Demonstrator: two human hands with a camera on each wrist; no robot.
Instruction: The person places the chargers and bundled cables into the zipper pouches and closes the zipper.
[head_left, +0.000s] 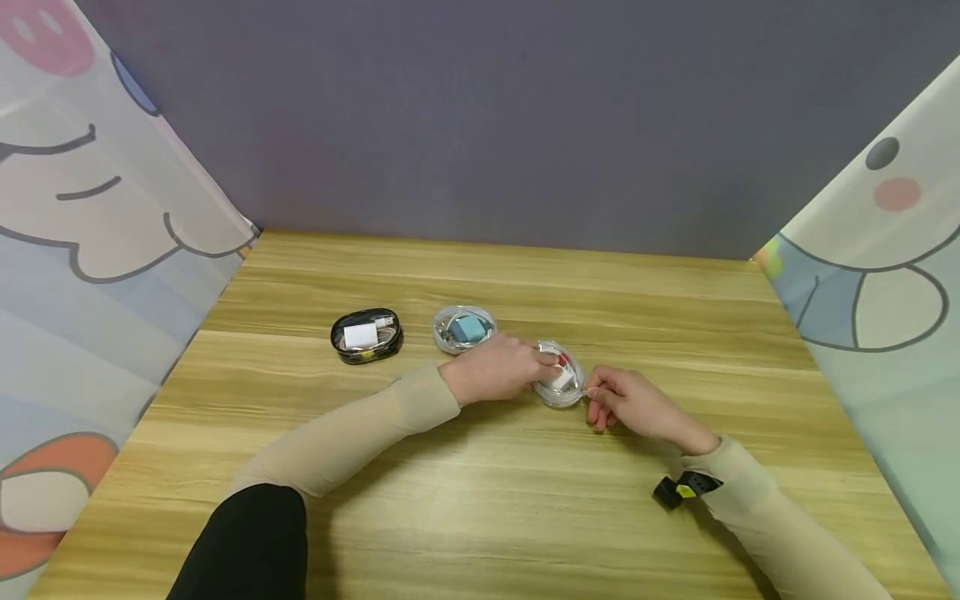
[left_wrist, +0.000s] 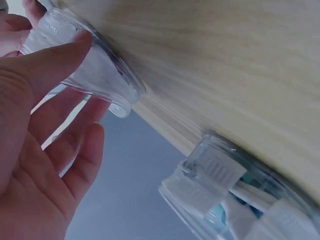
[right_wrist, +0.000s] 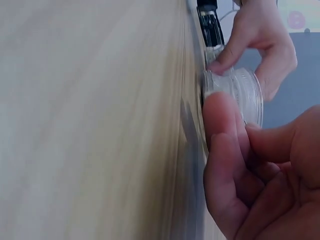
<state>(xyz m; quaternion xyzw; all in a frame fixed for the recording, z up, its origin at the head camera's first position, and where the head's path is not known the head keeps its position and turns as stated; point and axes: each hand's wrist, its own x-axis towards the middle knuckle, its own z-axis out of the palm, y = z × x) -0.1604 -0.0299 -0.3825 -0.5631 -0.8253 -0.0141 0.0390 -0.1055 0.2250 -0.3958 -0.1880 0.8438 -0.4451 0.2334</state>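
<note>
My left hand (head_left: 497,369) grips a small clear plastic zip pouch (head_left: 561,398) on the table, thumb on one side and fingers on the other. Something white and something red show through its wall. At the pouch's right end my right hand (head_left: 632,403) pinches a small piece, likely the zipper pull, between thumb and index finger; the fingertips mostly hide it. In the left wrist view the left hand's thumb (left_wrist: 60,60) presses the clear pouch (left_wrist: 102,75). The right wrist view has the right hand (right_wrist: 265,175) close against the pouch (right_wrist: 248,92).
Left of the held pouch lies a second clear pouch (head_left: 465,329) with a blue-green charger inside. Farther left, a black-edged pouch (head_left: 367,336) holds a white charger and cable. A grey panel (head_left: 495,125) borders the wooden table (head_left: 510,517) at the back, with cartoon-printed curtains at both sides.
</note>
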